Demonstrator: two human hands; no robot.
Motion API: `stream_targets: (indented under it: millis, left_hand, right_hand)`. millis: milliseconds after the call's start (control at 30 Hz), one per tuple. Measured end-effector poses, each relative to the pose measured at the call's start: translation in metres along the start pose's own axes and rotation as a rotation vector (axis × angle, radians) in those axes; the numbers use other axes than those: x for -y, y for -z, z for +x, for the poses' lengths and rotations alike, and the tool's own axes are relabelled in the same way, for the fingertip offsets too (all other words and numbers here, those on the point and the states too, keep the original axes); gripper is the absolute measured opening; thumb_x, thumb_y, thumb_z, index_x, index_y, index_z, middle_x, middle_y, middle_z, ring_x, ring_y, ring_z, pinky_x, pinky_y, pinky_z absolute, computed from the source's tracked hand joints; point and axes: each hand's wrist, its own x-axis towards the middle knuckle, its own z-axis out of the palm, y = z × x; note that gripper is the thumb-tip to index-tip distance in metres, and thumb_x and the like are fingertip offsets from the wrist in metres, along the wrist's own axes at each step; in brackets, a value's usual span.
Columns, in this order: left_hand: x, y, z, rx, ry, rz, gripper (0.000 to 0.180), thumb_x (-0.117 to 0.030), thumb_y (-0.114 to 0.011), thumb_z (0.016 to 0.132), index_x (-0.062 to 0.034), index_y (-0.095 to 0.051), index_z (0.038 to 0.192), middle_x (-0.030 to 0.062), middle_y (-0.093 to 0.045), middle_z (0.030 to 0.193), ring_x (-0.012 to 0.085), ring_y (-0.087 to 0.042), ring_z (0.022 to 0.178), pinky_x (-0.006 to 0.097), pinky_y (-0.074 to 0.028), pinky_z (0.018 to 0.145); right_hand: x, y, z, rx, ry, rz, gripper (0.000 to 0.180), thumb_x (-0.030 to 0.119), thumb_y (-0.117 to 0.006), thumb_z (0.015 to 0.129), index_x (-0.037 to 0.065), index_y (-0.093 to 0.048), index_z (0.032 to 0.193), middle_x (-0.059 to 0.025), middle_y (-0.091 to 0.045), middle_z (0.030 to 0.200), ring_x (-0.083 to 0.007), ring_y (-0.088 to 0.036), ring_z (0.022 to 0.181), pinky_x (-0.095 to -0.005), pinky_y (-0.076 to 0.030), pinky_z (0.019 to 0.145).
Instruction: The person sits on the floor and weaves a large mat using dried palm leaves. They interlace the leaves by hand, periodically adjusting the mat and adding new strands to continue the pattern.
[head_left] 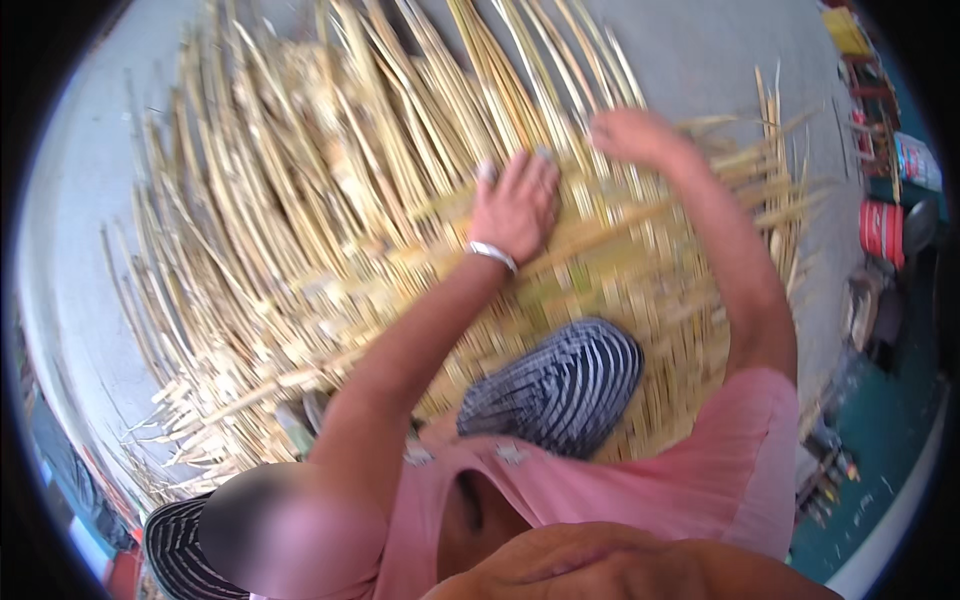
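Under my arms lies a half-woven mat point(665, 335) of flat yellow-green strips that look like split bamboo or cane. Loose strips point(400, 95) fan out from its far side. My left hand point(515, 208), with a silver bracelet at the wrist, presses on the weave near its far edge, fingers stretched and slightly apart. To its right, my right hand point(632, 136) is closed at the base of the loose strips and seems to pinch one; its fingertips are partly hidden and blurred. A black-and-white striped slipper point(560, 385) rests on the woven part between my forearms.
The mat lies on a grey floor point(700, 50). Along the right stand a red striped container point(881, 232), a yellow object point(845, 32) and assorted small items on a green surface point(860, 440). Strip ends stick out at the mat's left and right edges.
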Motion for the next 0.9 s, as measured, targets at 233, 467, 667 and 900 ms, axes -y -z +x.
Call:
stream_targets:
  millis: [233,467,667,900]
  left_hand:
    - [0.009,-0.002,-0.005,0.068,0.032,-0.153,0.054,-0.038,-0.041,0.107,-0.0132,-0.044,0.154,0.0035,-0.039,0.164,0.0254,-0.029,0.153,0.055,-0.017,0.125]
    - [0.003,0.007,0.001,0.139,0.064,-0.134,0.05,-0.036,-0.043,0.105,-0.0135,-0.05,0.15,0.0059,-0.043,0.161,0.028,-0.035,0.15,0.055,-0.022,0.123]
    - [0.0,0.005,0.0,0.018,0.012,-0.064,0.049,-0.036,-0.046,0.103,-0.014,-0.053,0.147,0.0044,-0.047,0.158,0.0272,-0.04,0.145,0.055,-0.025,0.12]
    - [0.023,0.011,-0.001,0.039,-0.073,-0.031,0.044,-0.034,-0.054,0.098,-0.018,-0.062,0.138,0.0018,-0.053,0.153,0.023,-0.047,0.141,0.05,-0.034,0.115]
  right_hand:
    - [0.032,-0.004,0.002,-0.106,-0.099,-0.067,0.025,0.028,-0.061,0.097,0.009,-0.074,0.109,-0.0149,-0.076,0.104,-0.0332,-0.071,0.103,-0.049,-0.054,0.088]
    - [0.029,-0.023,0.01,-0.214,-0.18,-0.114,0.023,0.017,-0.061,0.09,0.015,-0.079,0.103,-0.0135,-0.077,0.107,-0.0309,-0.073,0.106,-0.0493,-0.052,0.091]
    - [0.091,-0.049,-0.031,-0.51,-0.171,-0.22,0.02,0.015,-0.06,0.092,0.016,-0.074,0.106,-0.0057,-0.068,0.113,-0.0229,-0.057,0.118,-0.044,-0.04,0.101]
    - [0.146,-0.094,-0.099,-0.405,-0.335,0.147,0.023,0.026,-0.064,0.093,0.015,-0.073,0.11,-0.0077,-0.066,0.119,-0.0254,-0.059,0.12,-0.0473,-0.041,0.101]
